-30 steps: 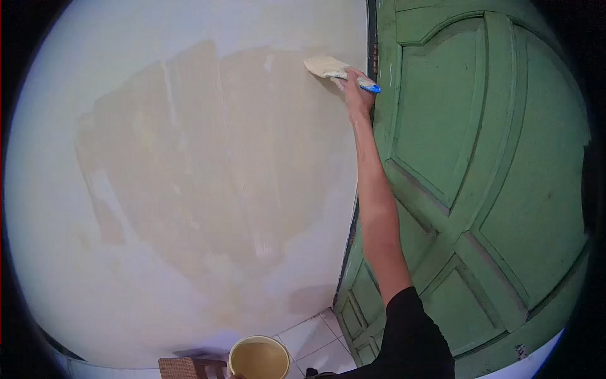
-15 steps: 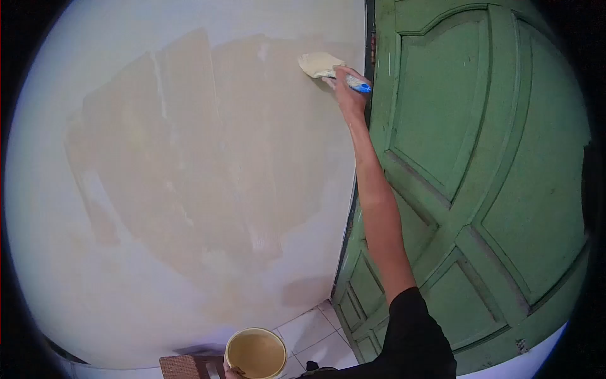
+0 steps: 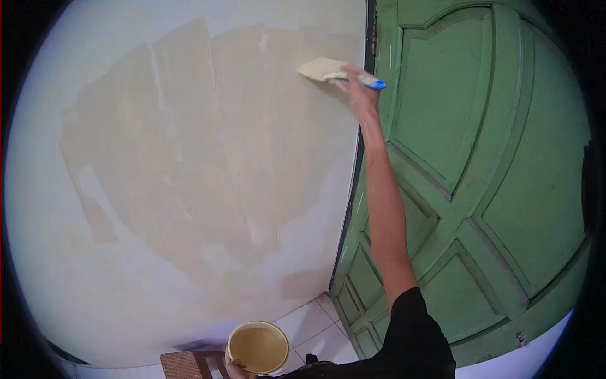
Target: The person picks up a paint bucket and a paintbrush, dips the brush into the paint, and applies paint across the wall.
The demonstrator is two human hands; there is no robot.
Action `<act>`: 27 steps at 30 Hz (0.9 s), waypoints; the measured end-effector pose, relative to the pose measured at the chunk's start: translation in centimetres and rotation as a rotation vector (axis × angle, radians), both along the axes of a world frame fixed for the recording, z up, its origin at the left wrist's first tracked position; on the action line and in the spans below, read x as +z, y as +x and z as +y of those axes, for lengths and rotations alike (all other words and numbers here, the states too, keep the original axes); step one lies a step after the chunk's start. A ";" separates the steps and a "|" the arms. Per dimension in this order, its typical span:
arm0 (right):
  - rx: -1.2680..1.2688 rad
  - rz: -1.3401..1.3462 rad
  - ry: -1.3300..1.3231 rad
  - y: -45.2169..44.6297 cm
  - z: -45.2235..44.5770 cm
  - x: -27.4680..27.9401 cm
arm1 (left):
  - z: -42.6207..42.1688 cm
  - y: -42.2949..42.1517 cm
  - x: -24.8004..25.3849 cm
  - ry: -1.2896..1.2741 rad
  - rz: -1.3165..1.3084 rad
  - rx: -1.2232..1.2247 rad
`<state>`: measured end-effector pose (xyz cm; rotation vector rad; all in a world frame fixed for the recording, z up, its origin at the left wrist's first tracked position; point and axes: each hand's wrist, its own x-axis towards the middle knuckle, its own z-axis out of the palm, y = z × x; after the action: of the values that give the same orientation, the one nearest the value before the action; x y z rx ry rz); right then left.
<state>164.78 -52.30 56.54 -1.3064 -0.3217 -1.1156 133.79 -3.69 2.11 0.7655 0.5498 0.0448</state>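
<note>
Cream-rimmed bucket (image 3: 288, 347), near, is being clasped at its left edge by the left hand (image 3: 235, 369); farther, the right hand (image 3: 362, 90) is gripping a blue-ended brush (image 3: 320, 68) at the beige-patched wall (image 3: 189, 145), left of a green door (image 3: 442, 101).

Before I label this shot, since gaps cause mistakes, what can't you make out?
All in the head view:
Left hand: partly cut off by the bottom edge; some fingers hidden behind the bucket.
Brush handle: middle covered by the right hand.
Green door: top cut off by the frame.
</note>
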 end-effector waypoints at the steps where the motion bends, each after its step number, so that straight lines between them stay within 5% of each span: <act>1: -0.035 0.001 0.108 -0.5 -0.2 0.3 | 0.2 -0.1 0.0 -0.001 -0.001 -0.004; 3: -0.161 -0.047 0.086 0.3 -0.9 1.3 | 0.6 -0.1 0.0 -0.005 -0.010 -0.005; 6: 0.068 -0.231 0.290 0.9 -1.0 4.3 | 1.2 0.1 0.0 -0.014 -0.028 -0.002; 13: 0.084 -0.237 0.384 4.6 -1.6 5.6 | 3.0 -0.2 -0.8 -0.038 -0.053 0.000; 19: 0.097 -0.146 0.321 4.1 -1.2 4.9 | 5.2 -1.3 -3.5 0.077 -0.072 0.003; 22: -0.272 0.094 0.012 0.7 1.6 6.4 | 6.1 -1.5 -3.2 -0.137 0.047 0.031; 27: -0.018 -0.105 0.124 -2.6 8.6 6.2 | 6.3 -1.9 -0.7 -0.028 0.022 0.045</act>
<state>162.22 -43.65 62.71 -1.1457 -0.3131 -1.2033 131.90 2.56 1.42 0.7269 0.5873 0.0704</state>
